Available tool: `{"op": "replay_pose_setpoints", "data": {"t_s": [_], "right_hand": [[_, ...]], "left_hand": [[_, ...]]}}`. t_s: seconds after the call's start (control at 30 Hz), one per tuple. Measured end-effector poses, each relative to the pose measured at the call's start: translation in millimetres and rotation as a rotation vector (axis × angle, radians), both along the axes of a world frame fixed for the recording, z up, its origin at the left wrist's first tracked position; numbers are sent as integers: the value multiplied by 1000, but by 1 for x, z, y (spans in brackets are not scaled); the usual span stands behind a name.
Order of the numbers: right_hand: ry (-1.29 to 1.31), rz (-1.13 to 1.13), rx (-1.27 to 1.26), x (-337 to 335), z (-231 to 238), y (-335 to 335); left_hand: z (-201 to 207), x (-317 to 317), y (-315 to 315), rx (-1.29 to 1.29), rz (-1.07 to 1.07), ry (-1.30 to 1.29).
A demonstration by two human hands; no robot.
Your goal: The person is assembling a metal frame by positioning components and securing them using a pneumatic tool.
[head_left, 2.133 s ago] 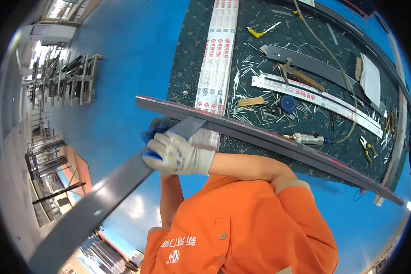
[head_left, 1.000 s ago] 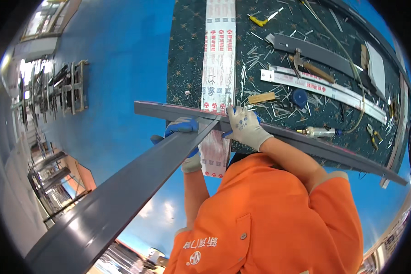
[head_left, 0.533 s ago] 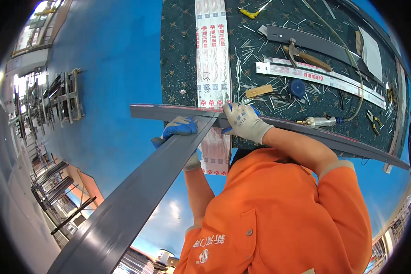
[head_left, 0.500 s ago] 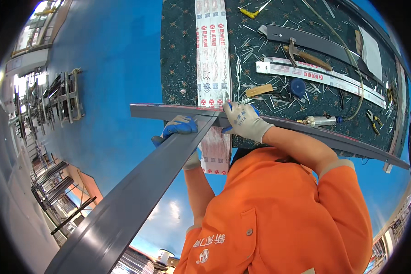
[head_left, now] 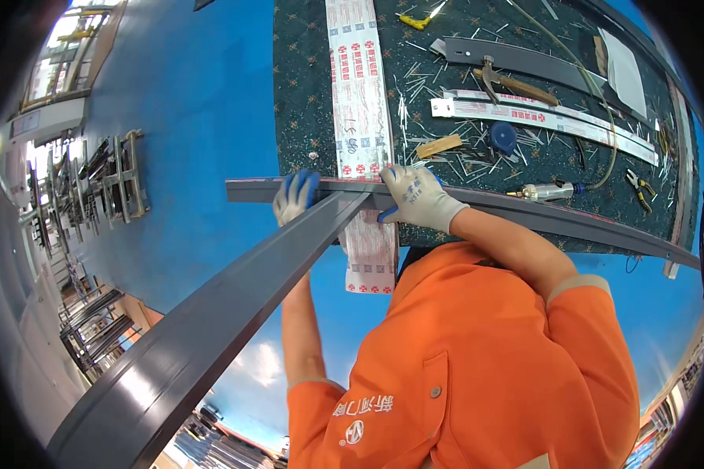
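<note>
My left hand (head_left: pixel 293 197), in a white and blue work glove, has its fingers hooked over a long dark grey metal profile (head_left: pixel 540 214), near that piece's left end. My right hand (head_left: pixel 414 197), gloved alike, grips the same profile just right of a joint. There a second, wide grey profile (head_left: pixel 211 320) meets it and runs down to the lower left, past my left forearm. Under the joint lies a flat bar in white printed film (head_left: pixel 357 102), its near end sticking out over the bench edge.
On the green-covered bench (head_left: pixel 305 94) lie a claw hammer (head_left: pixel 516 84), a blue round tool (head_left: pixel 503 137), a wooden block (head_left: pixel 439 146), pliers (head_left: pixel 641 190), a yellow-handled tool (head_left: pixel 416 22), an air tool with hose (head_left: pixel 544 191), film-wrapped strips (head_left: pixel 524 117) and scattered slivers. Racks (head_left: pixel 109 180) stand left.
My left hand has moved from the wide profile up and left onto the crosswise one. The wide profile has rolled, showing another face. My right hand stays at the joint.
</note>
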State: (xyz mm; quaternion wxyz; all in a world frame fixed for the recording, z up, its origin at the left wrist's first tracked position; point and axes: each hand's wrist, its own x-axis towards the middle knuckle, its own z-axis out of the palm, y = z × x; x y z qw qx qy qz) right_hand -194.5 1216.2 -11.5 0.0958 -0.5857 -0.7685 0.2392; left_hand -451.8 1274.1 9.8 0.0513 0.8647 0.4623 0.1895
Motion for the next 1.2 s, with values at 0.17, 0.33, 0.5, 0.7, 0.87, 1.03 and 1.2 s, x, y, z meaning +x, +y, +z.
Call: {"op": "replay_pose_setpoints", "data": {"t_s": [0.17,0.33,0.5,0.7,0.87,1.03,1.2], "right_hand": [[38,-100,-181,-14,7,6],[19,-150,-328,-16,18,10],[-59,-139,1,-22,22,-1],[872,81,164,-62,80,28],[1089,471,114,-64,116,46],[1152,564,118,-69,130,57],[977,557,175,-81,125,53]], "left_hand": [[-42,-45,32,33,-273,264],[-62,-46,48,61,-376,282],[-74,-48,41,108,-310,246],[-82,-46,46,-63,-283,79],[-61,-42,32,2,-246,126],[-74,-42,31,32,-196,180],[-61,-20,35,-11,-191,122]]}}
